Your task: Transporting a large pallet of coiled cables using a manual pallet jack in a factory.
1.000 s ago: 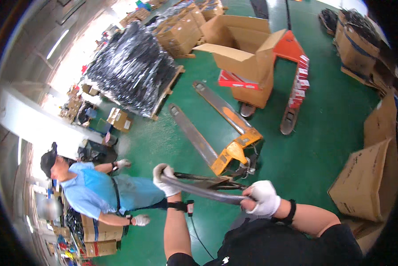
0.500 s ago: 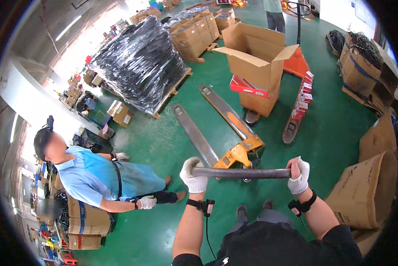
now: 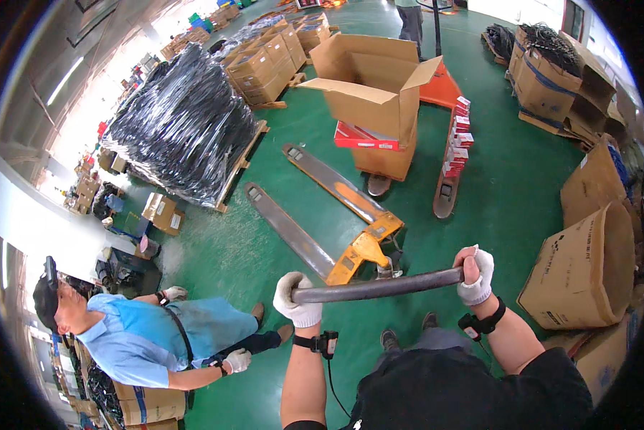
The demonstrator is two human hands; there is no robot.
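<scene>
My gloved left hand is closed around the left end of a dark, slightly bowed handle bar. At the other end my right hand, in a white glove with bare fingertips, grips the same bar. Just beyond the bar sits a yellow pallet jack; its two worn forks point away to the far left with no load on them. The link between bar and jack is mostly hidden below the bar.
A person in a blue shirt and apron stands at my left. Ahead, an orange pallet jack carries an open carton and small red boxes. A film-wrapped pallet load stands far left. Large cartons line the right side.
My view has turned a little to the right, so the surroundings shift left in the picture. The bar now tilts, its right end higher. Both hands keep their hold.
</scene>
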